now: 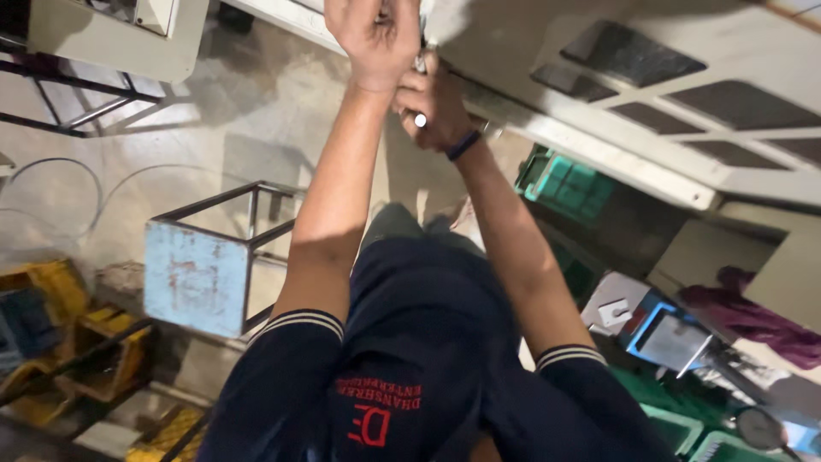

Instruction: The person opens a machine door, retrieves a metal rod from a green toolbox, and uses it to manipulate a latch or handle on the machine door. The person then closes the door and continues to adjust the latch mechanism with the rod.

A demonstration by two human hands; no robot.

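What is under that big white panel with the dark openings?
Under the white panel sits a green crate, partly tucked beneath its edge. Both hands, left and right, work at that edge; what they grip is hidden.

A rusty, pale blue metal stand (198, 278) with an open bar frame stands on the grey concrete floor (171, 145). Yellow metal machine parts (64, 342) lie at the floor's left edge. A green plastic crate (564, 184) sits under the long cream-coloured machine housing (684, 111) with dark panels. A purple cloth (753, 312) lies near the right edge.
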